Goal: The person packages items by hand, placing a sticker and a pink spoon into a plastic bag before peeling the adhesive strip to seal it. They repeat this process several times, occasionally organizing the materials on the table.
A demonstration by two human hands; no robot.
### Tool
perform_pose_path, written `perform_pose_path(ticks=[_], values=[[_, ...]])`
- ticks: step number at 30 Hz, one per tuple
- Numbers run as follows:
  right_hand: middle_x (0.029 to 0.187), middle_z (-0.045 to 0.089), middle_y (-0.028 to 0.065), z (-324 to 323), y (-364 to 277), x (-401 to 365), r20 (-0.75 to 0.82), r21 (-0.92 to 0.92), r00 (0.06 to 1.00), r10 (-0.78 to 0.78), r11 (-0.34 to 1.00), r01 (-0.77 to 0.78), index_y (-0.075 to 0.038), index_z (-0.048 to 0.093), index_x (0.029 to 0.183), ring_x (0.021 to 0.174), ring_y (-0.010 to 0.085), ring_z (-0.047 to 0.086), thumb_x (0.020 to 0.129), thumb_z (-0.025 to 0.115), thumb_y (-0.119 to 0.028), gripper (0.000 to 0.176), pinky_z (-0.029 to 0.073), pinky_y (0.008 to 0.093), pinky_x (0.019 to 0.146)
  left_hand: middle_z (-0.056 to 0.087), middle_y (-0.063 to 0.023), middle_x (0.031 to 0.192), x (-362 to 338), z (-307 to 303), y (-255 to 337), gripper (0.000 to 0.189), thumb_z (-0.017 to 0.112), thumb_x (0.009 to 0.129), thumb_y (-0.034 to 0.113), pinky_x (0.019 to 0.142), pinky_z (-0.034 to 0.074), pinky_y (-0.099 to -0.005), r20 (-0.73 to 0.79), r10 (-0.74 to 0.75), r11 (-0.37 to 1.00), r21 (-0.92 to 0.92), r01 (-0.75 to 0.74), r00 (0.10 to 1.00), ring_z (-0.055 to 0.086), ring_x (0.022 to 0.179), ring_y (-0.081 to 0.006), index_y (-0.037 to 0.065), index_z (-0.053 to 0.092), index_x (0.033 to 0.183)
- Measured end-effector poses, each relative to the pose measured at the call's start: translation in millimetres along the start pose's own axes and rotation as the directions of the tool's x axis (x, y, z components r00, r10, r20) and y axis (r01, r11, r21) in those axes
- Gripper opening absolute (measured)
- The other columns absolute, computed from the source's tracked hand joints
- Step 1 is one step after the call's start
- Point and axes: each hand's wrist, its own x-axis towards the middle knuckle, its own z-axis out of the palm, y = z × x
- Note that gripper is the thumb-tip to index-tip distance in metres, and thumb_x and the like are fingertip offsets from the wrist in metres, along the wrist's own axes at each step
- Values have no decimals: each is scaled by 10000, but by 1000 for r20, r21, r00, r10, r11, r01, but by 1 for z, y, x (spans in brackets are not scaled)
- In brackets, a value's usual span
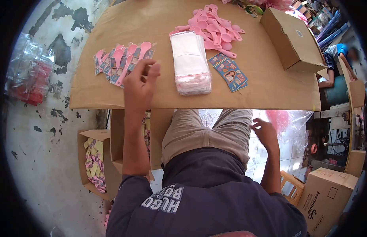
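My left hand [140,85] rests on the brown tabletop [266,89] with fingers loosely curled, its tips touching the near end of a row of bagged pink spoons [122,59]. It holds nothing that I can see. My right hand [264,132] hangs below the table edge beside my knee, fingers apart and empty. A stack of clear plastic bags [190,62] lies in the middle of the table. Behind it is a heap of loose pink spoons [215,28]. A few printed cards [229,73] lie to the right of the stack.
A closed cardboard box [292,39] stands at the table's right rear. An open box of packets [94,162] sits on the floor at left, another carton [325,197] at lower right. Red plastic-wrapped goods [29,75] lie far left. Another person [335,59] sits at far right.
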Motion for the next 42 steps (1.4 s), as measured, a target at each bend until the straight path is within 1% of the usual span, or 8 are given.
perform_pose_path(ticks=[2, 5, 7, 12, 22, 27, 38, 42], values=[[933, 762, 107, -41, -40, -1, 250, 237, 863, -439, 892, 385, -65, 718, 1114, 821, 177, 733, 956, 715, -270, 259, 563, 314, 747, 718, -69, 835, 11, 17, 1, 280, 725, 956, 261, 680, 511, -276, 60, -51, 999, 22, 50, 997, 666, 769, -114, 2, 698, 1058], [922, 752, 68, -96, -101, 9, 330, 730, 796, -507, 672, 125, -54, 716, 1104, 857, 146, 714, 945, 729, -234, 241, 546, 303, 742, 693, -35, 788, 19, 34, 6, 309, 756, 937, 291, 673, 507, -267, 140, -108, 993, 70, 99, 984, 643, 728, -100, -9, 704, 987], [801, 704, 50, -99, -115, 25, -129, 584, 915, -383, 716, 382, -43, 710, 1024, 700, 159, 650, 951, 718, -216, 188, 505, 298, 661, 683, -29, 779, 22, 40, 7, 313, 774, 924, 293, 650, 500, -268, 152, -111, 991, 89, 98, 982, 626, 710, -92, -12, 707, 955], [987, 642, 111, -90, -135, 84, -564, 74, 815, -135, 975, 212, -32, 660, 1024, 949, 295, 627, 884, 781, -382, 396, 495, 402, 799, 662, 1, 770, 22, 33, -1, 267, 791, 910, 241, 624, 442, -234, 123, -191, 968, -141, 208, 974, 558, 685, -56, -14, 713, 917], [888, 625, 94, -76, -131, 109, -482, 360, 875, -39, 902, 238, -39, 621, 845, 883, 279, 594, 801, 849, -350, 388, 470, 428, 779, 695, -17, 797, 21, 26, -26, 231, 719, 968, 195, 622, 435, -228, -87, -83, 993, -88, 75, 993, 559, 688, -54, -26, 718, 903], [779, 608, 82, -76, -131, 107, -562, 367, 827, -30, 886, 282, -3, 645, 834, 728, 242, 571, 878, 795, -283, 321, 463, 388, 692, 747, -91, 956, 17, 28, -28, 162, 664, 1008, 121, 715, 543, -248, -12, -139, 651, -754, 82, 990, 679, 780, -130, 17, 616, 1123], [838, 693, 36, -73, -149, 81, -737, 575, 665, 123, 632, 520, 24, 706, 1083, 708, 51, 543, 1027, 649, -183, 222, 436, 241, 624, 746, -168, 1094, -9, 30, 19, 236, 676, 997, 119, 811, 626, -295, 91, -82, 424, -898, 117, 993, 740, 990, -250, 13, 634, 1204], [756, 595, -47, -70, -177, 50, -366, 886, 930, -34, 293, 360, -21, 704, 1129, 633, 2, 501, 1011, 684, -172, 193, 396, 190, 544, 702, -203, 1231, -17, 39, 46, 262, 634, 1024, 134, 874, 616, -324, 116, -89, 312, -940, 139, 989, 711, 1111, -264, 4, 613, 1251]])
